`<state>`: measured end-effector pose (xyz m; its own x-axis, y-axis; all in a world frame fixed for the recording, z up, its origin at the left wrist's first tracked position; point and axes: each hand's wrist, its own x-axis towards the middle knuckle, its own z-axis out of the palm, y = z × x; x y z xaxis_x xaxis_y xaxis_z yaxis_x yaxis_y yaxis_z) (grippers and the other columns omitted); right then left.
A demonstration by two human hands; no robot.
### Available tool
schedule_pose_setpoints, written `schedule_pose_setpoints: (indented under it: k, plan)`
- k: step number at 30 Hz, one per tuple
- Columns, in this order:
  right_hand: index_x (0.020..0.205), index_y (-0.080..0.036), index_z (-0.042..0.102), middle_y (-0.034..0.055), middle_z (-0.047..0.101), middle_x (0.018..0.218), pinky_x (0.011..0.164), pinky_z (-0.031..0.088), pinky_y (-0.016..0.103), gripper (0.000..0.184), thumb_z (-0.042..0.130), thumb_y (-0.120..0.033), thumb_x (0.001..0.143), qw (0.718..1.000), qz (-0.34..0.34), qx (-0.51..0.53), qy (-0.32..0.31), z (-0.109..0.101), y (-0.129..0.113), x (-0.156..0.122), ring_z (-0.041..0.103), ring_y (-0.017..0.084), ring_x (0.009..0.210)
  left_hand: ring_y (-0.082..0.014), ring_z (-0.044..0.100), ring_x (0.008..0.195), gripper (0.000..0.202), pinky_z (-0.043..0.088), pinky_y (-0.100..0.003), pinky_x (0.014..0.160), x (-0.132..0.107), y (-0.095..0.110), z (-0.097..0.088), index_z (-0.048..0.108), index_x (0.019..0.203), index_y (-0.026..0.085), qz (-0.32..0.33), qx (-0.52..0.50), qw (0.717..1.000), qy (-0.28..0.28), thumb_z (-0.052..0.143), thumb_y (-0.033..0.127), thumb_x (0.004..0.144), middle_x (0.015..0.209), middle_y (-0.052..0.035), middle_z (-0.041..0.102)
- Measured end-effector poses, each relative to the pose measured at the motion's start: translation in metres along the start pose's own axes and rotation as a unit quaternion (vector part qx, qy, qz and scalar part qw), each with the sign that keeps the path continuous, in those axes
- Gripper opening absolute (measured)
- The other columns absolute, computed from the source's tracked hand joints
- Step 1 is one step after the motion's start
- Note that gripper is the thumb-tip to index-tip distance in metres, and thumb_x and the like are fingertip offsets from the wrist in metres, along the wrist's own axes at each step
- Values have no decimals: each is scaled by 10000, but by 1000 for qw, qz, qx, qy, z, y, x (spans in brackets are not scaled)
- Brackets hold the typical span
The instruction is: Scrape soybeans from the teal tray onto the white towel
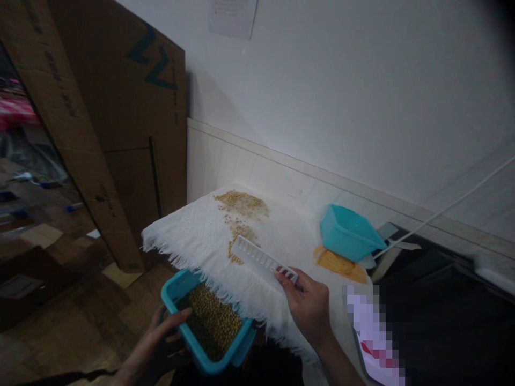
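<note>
My left hand (167, 335) grips the near-left rim of a blue plastic basin (206, 364), thumb over the edge. Inside the basin is a heap of soybeans (217, 316). The basin is tucked under the table's fringed edge. In my right hand (308, 308) is a white slotted plastic strip (263, 262), pinched at its near end and held over the tablecloth. The strip's far end is beside loose soybeans (237, 241) on the cloth. Farther back lies a wider patch of soybeans (241, 203) with paler bits among them.
A white fringed cloth (189, 225) covers the table against the wall. At the right stand a turquoise container (348, 233) and a folded yellow cloth (340, 265). A tall cardboard box (120, 107) blocks the left side. A white cable (446, 206) crosses the right.
</note>
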<state>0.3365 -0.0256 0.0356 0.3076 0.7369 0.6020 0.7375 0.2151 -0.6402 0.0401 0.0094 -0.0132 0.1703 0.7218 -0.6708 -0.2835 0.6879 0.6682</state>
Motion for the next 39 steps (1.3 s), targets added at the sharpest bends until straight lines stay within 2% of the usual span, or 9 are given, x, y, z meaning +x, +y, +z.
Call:
schedule_pose_setpoints:
  k: [7, 14, 18, 25, 31, 39]
  plan:
    - [911, -205, 888, 23, 859, 737, 572, 593, 190, 236, 729, -362, 989, 999, -13, -36, 25, -12, -12, -2, 829, 192, 596, -373, 830, 1019, 882, 655, -462, 834, 7, -3, -8, 472, 1542, 382, 1, 18, 1000, -10, 907, 536, 790, 1164, -85, 807]
    - [863, -216, 887, 19, 869, 758, 588, 610, 180, 293, 694, -383, 1007, 995, -27, -91, 22, -24, -20, -14, 844, 195, 613, -385, 818, 1053, 1025, 666, -488, 882, 6, -3, -9, 417, 1602, 405, -4, 8, 1000, -23, 942, 563, 736, 1140, -60, 818]
    - [852, -222, 885, 14, 862, 734, 557, 603, 178, 335, 660, -397, 1026, 995, -23, -93, 14, -27, -21, -17, 841, 195, 598, -375, 815, 1042, 1094, 662, -489, 888, 4, -2, -8, 382, 1637, 393, 0, 8, 1000, -21, 950, 575, 720, 1212, -92, 791]
    - [869, -246, 894, -10, 868, 750, 581, 594, 139, 274, 684, -367, 997, 997, -12, -75, 2, -32, -25, -19, 844, 165, 615, -364, 814, 995, 1244, 650, -469, 845, -2, 6, 0, 397, 1628, 339, 1, 1, 1000, -11, 1026, 520, 570, 1419, -154, 703]
    - [844, -236, 896, 8, 864, 735, 573, 607, 163, 308, 680, -397, 994, 997, 3, -71, -1, -32, -28, -18, 844, 187, 609, -359, 827, 970, 1070, 649, -487, 855, -1, 5, 1, 422, 1616, 362, 6, 7, 1000, -1, 964, 503, 704, 1294, -138, 760]
    - [835, -258, 898, 12, 854, 706, 524, 597, 194, 409, 644, -505, 1041, 994, -8, -109, 10, -36, -34, -25, 832, 207, 574, -374, 825, 1010, 1030, 664, -472, 827, 7, 3, -5, 428, 1592, 393, -2, 3, 1000, -6, 957, 511, 716, 1332, -120, 734]
